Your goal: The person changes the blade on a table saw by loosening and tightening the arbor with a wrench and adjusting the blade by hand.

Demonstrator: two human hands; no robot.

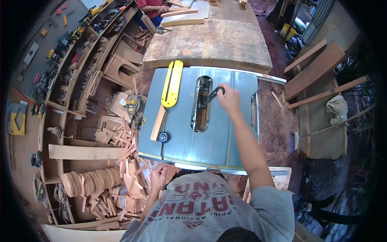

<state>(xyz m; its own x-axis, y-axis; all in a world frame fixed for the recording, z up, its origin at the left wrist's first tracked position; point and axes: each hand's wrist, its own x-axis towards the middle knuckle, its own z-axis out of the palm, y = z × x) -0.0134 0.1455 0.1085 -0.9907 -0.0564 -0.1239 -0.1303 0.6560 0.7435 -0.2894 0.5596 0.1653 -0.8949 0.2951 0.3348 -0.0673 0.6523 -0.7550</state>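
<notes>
A table saw with a grey-blue top (pixel 169 121) stands in front of me, its long throat opening (pixel 204 113) uncovered and dark inside. My right hand (pixel 228 99) is closed around the black handle of a dark tool (pixel 213 95), whose far end reaches into that opening; its exact kind I cannot make out. My left hand (pixel 158 175) is low beside the saw's front rail, fingers curled, nothing visible in it. The yellow throat plate (pixel 172 82) lies at the left of the saw top. Below it are a wood strip (pixel 159 124) and a small blue-and-black tape measure (pixel 164 137).
Beyond the saw is a large wooden workbench (pixel 209 44); another person's hand (pixel 163 9) is at its far left. Wood offcuts (pixel 131 177) heap on the left, below shelves of power tools (pixel 76 34). A corded power tool (pixel 135 105) hangs near the saw. Boards (pixel 316 70) lean at the right.
</notes>
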